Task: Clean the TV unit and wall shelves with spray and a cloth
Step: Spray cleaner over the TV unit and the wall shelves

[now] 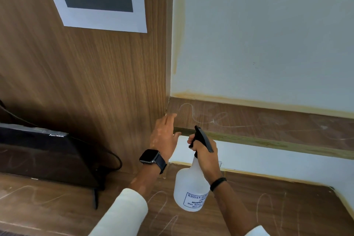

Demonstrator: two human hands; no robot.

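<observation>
Gripping the bottle point(191, 188) in my right hand point(206, 156), left hand point(164, 136) relaxed, I judged spraying the chalked shelf point(268, 126) just ahead evenly best.

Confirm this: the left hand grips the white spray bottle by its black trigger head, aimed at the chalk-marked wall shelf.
Wrong hand. The head view shows the right hand gripping the white spray bottle; the left hand, wearing a smartwatch, reaches open toward the wall shelf.

Chalk-scrawled wood-grain shelf point(268, 120), translucent plastic bottle point(189, 184)
</observation>
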